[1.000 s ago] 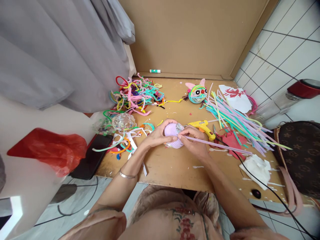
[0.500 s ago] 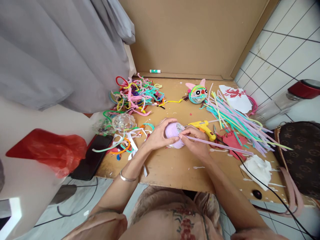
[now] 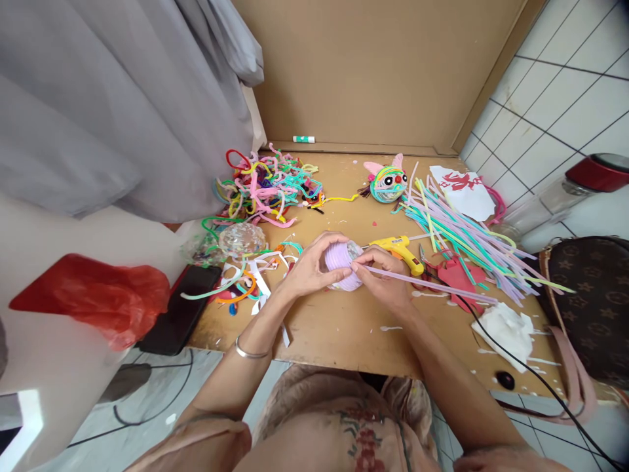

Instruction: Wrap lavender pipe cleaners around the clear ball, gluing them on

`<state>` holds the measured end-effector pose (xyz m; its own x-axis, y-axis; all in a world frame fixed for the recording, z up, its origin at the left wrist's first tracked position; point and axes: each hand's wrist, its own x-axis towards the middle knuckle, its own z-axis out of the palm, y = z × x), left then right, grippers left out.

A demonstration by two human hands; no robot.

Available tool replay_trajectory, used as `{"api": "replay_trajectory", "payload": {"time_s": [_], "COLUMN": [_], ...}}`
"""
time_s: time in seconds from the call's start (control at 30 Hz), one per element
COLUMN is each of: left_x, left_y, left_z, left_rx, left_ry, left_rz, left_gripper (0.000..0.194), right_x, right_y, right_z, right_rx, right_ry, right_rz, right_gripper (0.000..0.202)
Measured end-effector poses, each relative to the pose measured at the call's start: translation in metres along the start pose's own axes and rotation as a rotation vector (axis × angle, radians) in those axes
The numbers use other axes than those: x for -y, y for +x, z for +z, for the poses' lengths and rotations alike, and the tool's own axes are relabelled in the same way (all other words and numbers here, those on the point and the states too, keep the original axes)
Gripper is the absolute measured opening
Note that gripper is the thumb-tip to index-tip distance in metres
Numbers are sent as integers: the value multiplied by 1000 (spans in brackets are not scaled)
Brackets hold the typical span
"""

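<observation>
A ball wrapped in lilac pipe cleaner (image 3: 339, 257) is held over the front middle of the table, with a patch of clear plastic showing at its upper right. My left hand (image 3: 314, 265) curls round the ball's left side. Against its right side, my right hand (image 3: 386, 275) pinches a lilac pipe cleaner (image 3: 442, 288), whose long free end stretches out to the right. Just behind my right hand lies a yellow hot glue gun (image 3: 405, 252). Red-handled scissors (image 3: 432, 269) lie beside it, partly covered.
Straight pipe cleaners (image 3: 472, 229) lie at the right, tangled ones (image 3: 265, 187) at the back left. A finished wrapped ball with ears (image 3: 388, 180) stands behind. A clear plastic ball (image 3: 242, 239), a phone (image 3: 181, 314) and scraps are on the left. A black cord (image 3: 521, 364) crosses the right edge.
</observation>
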<state>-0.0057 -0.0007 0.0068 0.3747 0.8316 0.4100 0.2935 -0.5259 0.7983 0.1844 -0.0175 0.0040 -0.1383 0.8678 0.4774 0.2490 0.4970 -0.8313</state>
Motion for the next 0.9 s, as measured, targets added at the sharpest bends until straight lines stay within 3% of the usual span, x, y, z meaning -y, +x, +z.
{"api": "replay_trajectory", "payload": {"time_s": [0.27, 0.67, 0.9], "left_x": [-4, 1, 2], "left_y": [0, -1, -3], "left_z": [-1, 1, 3], "left_rx": [6, 13, 4], "left_ry": [19, -22, -47], "left_rz": [-36, 68, 20], "left_gripper": [45, 32, 37], "right_x": [2, 1, 2], "right_y": [-1, 0, 0], "right_z": [2, 3, 3], "right_rx": [-17, -32, -49], "right_ry": [8, 11, 24], "right_rz": [15, 22, 57], "right_gripper": [11, 10, 11]}}
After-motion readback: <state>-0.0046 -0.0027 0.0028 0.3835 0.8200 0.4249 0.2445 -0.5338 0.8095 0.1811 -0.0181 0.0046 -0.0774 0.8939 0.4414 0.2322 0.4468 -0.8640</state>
